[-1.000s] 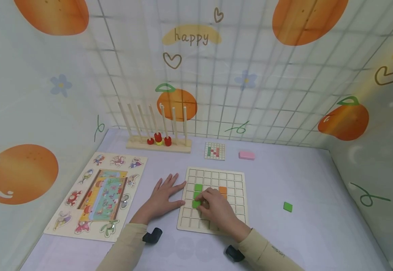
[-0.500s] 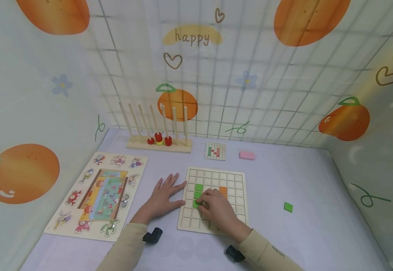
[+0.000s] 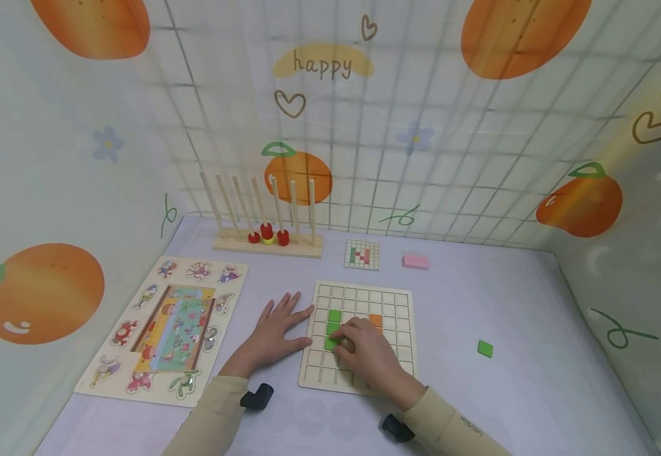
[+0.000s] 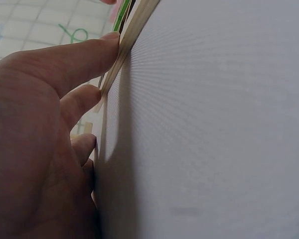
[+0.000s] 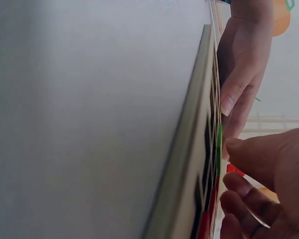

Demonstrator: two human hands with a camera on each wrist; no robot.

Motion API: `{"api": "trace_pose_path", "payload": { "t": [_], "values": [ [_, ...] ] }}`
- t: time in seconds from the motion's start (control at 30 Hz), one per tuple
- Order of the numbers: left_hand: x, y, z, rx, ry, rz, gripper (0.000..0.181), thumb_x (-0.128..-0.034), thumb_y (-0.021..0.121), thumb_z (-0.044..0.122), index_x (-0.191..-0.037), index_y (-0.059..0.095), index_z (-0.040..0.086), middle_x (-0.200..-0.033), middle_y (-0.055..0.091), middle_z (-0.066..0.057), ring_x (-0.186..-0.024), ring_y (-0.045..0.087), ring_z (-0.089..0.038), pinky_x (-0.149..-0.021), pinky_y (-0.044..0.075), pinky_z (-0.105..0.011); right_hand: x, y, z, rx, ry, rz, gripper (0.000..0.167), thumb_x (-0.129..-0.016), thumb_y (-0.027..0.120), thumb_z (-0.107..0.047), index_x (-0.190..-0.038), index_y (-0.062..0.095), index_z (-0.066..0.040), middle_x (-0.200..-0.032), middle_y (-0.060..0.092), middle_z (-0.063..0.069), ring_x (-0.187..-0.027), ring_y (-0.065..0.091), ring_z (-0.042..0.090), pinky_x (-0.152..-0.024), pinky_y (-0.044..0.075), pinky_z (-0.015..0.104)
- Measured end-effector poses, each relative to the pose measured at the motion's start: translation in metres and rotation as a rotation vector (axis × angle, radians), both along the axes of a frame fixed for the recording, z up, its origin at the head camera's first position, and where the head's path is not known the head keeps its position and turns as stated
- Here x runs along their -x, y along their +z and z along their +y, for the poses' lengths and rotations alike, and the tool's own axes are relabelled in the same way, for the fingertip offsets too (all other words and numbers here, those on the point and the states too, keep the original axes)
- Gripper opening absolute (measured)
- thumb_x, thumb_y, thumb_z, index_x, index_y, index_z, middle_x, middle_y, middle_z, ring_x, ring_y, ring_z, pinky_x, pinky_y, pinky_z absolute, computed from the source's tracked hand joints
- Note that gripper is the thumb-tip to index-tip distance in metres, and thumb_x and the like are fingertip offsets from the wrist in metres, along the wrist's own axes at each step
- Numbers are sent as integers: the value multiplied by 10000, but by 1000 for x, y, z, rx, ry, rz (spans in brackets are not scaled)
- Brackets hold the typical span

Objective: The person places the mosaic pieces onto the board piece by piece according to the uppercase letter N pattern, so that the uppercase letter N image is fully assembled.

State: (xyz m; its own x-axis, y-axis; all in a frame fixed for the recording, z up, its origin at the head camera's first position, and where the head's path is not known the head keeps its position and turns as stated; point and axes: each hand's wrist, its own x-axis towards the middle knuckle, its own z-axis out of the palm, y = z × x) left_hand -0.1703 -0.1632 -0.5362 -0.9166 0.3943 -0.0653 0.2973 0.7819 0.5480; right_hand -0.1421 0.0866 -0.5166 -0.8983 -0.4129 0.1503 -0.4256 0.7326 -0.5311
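A pale wooden grid board [image 3: 399, 304] lies flat on the table. Green square tiles [image 3: 335, 315] form a column on its left part, and an orange tile [image 3: 375, 320] lies further right. My right hand [image 3: 367, 354] is over the board, its bent thumb and fingers at the lowest green tile in the column. The right wrist view shows that green tile [image 5: 219, 144] lying level with the board, the thumb tip beside it. My left hand [image 3: 270, 339] rests spread on the table, touching the board's left edge. My right hand hides part of the grid.
A loose green tile [image 3: 485, 348] lies to the right. Behind the board are a small pattern card [image 3: 361, 254], a pink block [image 3: 415, 261] and a peg stand [image 3: 268, 247] with red and yellow beads. A picture puzzle board [image 3: 119, 380] lies at the left.
Both hands stay in nearly the same place. My right fingers shift only very slightly at the lowest green tile, and the camera view moves a little.
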Motion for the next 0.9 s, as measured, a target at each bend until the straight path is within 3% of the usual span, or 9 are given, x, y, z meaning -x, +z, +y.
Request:
{"api": "trace_pose_path", "payload": {
  "t": [0.23, 0.7, 0.9],
  "values": [
    [0, -1, 0, 4, -1, 5, 711, -924, 692, 518, -1549, 455, 275, -1694, 172, -50, -1571, 53, -265, -1253, -29, -532, 0, 0, 9, 8, -31, -5, 159, -907, 769, -247, -1063, 786, -220, -929, 619, -106, -736, 471, 60, -600, 426, 202],
    [0, -2, 0, -15, 9, -4, 708, -919, 697, 512, -1546, 460, 285, -1697, 167, -37, -1573, 35, -252, -1249, -44, -541, -4, 0, 40, 17, -144, 6, 108, -888, 805, -248, -992, 778, -258, -914, 610, -155, -831, 496, 60, -681, 473, 250],
    [0, -3, 0, -2, 7, -1, 713, -920, 692, 522, -1550, 451, 290, -1697, 161, -32, -1573, 38, -247, -1252, -38, -528, -4, 0, 54, 25, -204, -52, 111, -888, 805, -256, -997, 782, -243, -955, 639, -149, -834, 562, 44, -741, 543, 267]
  ]
}}
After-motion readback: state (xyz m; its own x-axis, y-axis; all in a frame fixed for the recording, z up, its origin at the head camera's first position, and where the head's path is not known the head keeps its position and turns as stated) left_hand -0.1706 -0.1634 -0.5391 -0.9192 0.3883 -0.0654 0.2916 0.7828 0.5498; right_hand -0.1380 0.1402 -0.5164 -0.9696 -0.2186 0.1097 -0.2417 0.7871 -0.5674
